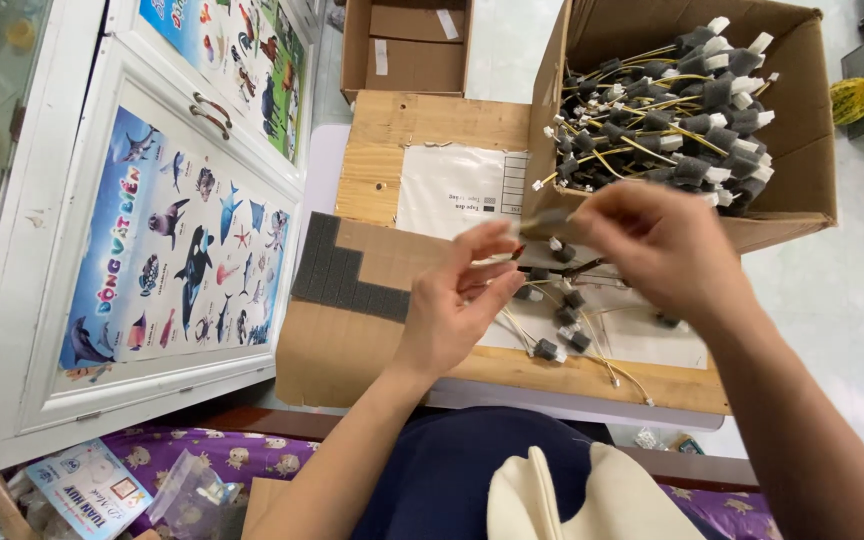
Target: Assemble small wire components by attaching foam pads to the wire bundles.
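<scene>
We note right hand [652,240] pinching a grey foam strip [544,220], left hand [462,295] fingertips pinching a wire [552,270]; blurred motion risks misplacing the foam.

A white cabinet door [142,250] bears a sea-animal poster [177,250]. A small empty cardboard box [407,45] sits behind, and a yellow object [854,98], perhaps a brush, lies right.

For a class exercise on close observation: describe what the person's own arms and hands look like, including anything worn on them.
Both arms are bare right up to the picture's lower edge, with no sleeves in view. The left hand and right hand wear no gloves, and no rings, watch or bracelet show at the wrists. The nails look short and unpainted, though the right hand's fingers are blurred.
</scene>
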